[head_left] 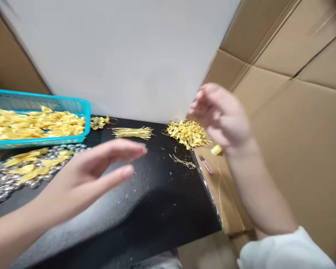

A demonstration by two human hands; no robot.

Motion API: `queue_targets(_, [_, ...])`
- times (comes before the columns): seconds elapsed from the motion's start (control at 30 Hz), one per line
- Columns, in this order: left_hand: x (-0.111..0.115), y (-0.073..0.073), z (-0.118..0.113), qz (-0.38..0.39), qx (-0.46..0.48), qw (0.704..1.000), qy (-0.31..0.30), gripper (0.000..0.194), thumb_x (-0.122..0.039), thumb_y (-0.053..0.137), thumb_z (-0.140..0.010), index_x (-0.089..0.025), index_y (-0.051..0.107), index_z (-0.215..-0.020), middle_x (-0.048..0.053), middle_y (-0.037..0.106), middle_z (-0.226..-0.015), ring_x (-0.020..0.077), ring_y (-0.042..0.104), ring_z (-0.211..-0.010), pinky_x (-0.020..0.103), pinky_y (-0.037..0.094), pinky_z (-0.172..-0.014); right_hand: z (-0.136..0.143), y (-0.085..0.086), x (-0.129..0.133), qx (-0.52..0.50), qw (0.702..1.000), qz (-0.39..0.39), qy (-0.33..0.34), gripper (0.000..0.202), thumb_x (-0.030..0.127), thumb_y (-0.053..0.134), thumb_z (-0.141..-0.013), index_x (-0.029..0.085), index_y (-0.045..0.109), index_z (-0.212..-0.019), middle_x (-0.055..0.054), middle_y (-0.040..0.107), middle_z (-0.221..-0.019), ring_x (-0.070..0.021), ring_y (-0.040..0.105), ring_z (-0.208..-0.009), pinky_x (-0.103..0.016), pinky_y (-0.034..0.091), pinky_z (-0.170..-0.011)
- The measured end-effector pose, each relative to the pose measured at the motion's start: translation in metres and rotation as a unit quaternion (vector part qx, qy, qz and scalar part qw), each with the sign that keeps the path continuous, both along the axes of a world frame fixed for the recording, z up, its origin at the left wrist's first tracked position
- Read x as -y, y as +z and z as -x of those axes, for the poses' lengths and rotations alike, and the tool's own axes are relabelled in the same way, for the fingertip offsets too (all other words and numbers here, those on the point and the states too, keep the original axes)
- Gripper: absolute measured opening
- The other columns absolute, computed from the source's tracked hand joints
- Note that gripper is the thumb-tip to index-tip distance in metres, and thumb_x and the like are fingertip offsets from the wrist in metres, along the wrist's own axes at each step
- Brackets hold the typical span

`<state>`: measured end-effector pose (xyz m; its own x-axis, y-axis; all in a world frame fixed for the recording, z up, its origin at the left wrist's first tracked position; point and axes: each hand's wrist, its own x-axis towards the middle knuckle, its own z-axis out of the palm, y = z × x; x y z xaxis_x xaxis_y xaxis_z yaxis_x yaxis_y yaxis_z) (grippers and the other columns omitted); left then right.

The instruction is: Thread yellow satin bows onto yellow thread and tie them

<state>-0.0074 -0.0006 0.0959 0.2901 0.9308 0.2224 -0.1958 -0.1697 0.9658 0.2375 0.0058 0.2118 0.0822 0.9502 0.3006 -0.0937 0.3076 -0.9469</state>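
Observation:
My left hand (92, 173) hovers over the black table, thumb and fingers apart, with nothing between them. To the right, my right hand (222, 116) is raised near the cardboard wall, slightly blurred. Its fingers are loosely curled and apart, and I see nothing in them. Below and left of it lies a heap of yellow ribbon pieces with wire loops (187, 132). A bundle of thin gold strips (133, 132) rests beyond my left hand. Silver beads (5, 183) spread to the left, with several loose yellow petals (30, 170) on top.
A blue plastic basket (86, 119) full of yellow petals stands at the back left. Pink thread snips (206, 164) and a yellow thread spool (216, 150) lie at the right on cardboard. Gold offcuts (183, 161) litter the black table (168, 209). A white panel (142, 56) rises behind.

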Motion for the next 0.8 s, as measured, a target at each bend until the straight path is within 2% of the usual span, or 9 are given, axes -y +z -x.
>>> queue_targets(0.03, [-0.015, 0.012, -0.008, -0.036, -0.047, 0.998, -0.006, 0.037, -0.033, 0.083, -0.067, -0.024, 0.075, -0.102, 0.005, 0.073, -0.104, 0.0233, 0.065, -0.097, 0.034, 0.053, -0.088, 0.017, -0.016, -0.005, -0.021, 0.998, 0.038, 0.048, 0.015, 0.016, 0.052, -0.09, 0.02, 0.061, -0.079, 0.01, 0.064, -0.068, -0.0028, 0.06, -0.063, -0.024, 0.049, -0.074])
queue_targets(0.13, [-0.045, 0.026, -0.031, -0.066, 0.032, 0.997, -0.023, 0.038, -0.041, 0.075, -0.077, -0.028, 0.072, -0.112, 0.003, 0.07, -0.119, 0.0232, 0.064, -0.108, 0.035, 0.05, -0.095, 0.057, -0.062, -0.012, -0.149, 0.963, 0.167, 0.149, 0.011, 0.026, 0.069, -0.08, 0.018, 0.06, -0.08, 0.01, 0.054, -0.06, -0.0026, 0.049, -0.053, -0.02, 0.047, -0.061])
queue_targets(0.33, [-0.052, -0.007, -0.041, 0.021, 0.057, 0.993, -0.104, 0.027, -0.041, 0.071, -0.082, -0.025, 0.077, -0.104, 0.007, 0.073, -0.113, 0.0253, 0.063, -0.113, 0.036, 0.047, -0.099, 0.076, -0.111, -0.013, -0.295, 0.907, 0.226, 0.196, 0.036, 0.029, 0.083, -0.064, 0.018, 0.048, -0.068, 0.013, 0.024, -0.049, -0.0027, 0.016, -0.044, -0.016, 0.022, -0.043])
queue_targets(0.47, [-0.05, -0.019, -0.038, 0.084, 0.092, 0.982, -0.14, 0.022, -0.039, 0.073, -0.08, -0.023, 0.078, -0.094, 0.005, 0.076, -0.105, 0.0227, 0.066, -0.102, 0.03, 0.052, -0.086, 0.082, -0.123, -0.007, -0.243, 0.927, 0.22, 0.184, 0.038, 0.038, 0.082, -0.061, 0.02, 0.051, -0.071, 0.011, 0.027, -0.054, -0.0035, 0.015, -0.046, -0.018, 0.019, -0.045])
queue_targets(0.57, [-0.052, -0.02, -0.041, 0.143, 0.117, 0.974, -0.129, 0.021, -0.038, 0.077, -0.074, -0.02, 0.077, -0.085, 0.006, 0.077, -0.092, 0.021, 0.068, -0.084, 0.028, 0.055, -0.069, 0.076, -0.136, -0.001, -0.094, 0.968, 0.184, 0.145, 0.034, 0.053, 0.072, -0.068, 0.023, 0.057, -0.073, 0.006, 0.04, -0.06, -0.008, 0.035, -0.052, -0.023, 0.035, -0.054])
queue_targets(0.67, [-0.058, -0.015, -0.042, 0.186, 0.161, 0.967, -0.066, 0.012, -0.031, 0.075, -0.075, -0.019, 0.074, -0.079, 0.002, 0.073, -0.071, 0.0164, 0.066, -0.071, 0.024, 0.055, -0.065, 0.035, -0.15, 0.015, 0.095, 0.986, 0.133, 0.039, 0.019, 0.045, 0.074, -0.072, 0.029, 0.067, -0.08, 0.0, 0.063, -0.091, -0.0203, 0.054, -0.088, -0.036, 0.043, -0.08])
queue_targets(0.7, [-0.061, -0.012, -0.04, 0.197, 0.173, 0.964, -0.043, 0.008, -0.026, 0.072, -0.078, -0.018, 0.072, -0.079, 0.001, 0.069, -0.064, 0.0139, 0.063, -0.066, 0.022, 0.055, -0.064, 0.013, -0.154, 0.024, 0.24, 0.966, 0.082, -0.058, 0.013, 0.043, 0.071, -0.076, 0.032, 0.069, -0.083, -0.001, 0.064, -0.102, -0.0232, 0.053, -0.098, -0.039, 0.042, -0.086])
queue_targets(0.73, [-0.063, -0.01, -0.038, 0.205, 0.182, 0.961, -0.026, 0.006, -0.022, 0.068, -0.081, -0.017, 0.071, -0.08, -0.001, 0.064, -0.058, 0.0112, 0.059, -0.06, 0.02, 0.053, -0.06, -0.013, -0.158, 0.033, 0.384, 0.905, 0.064, -0.17, 0.011, 0.044, 0.066, -0.08, 0.034, 0.07, -0.084, -0.002, 0.065, -0.104, -0.0254, 0.053, -0.101, -0.042, 0.041, -0.089])
queue_targets(0.8, [-0.068, -0.006, -0.032, 0.209, 0.187, 0.96, -0.02, 0.01, -0.017, 0.06, -0.086, -0.015, 0.07, -0.085, -0.003, 0.051, -0.051, 0.0071, 0.045, -0.048, 0.015, 0.044, -0.048, -0.068, -0.164, 0.055, 0.437, 0.854, 0.087, -0.268, 0.011, 0.037, 0.063, -0.081, 0.029, 0.07, -0.08, -0.008, 0.064, -0.097, -0.0302, 0.048, -0.103, -0.048, 0.035, -0.095])
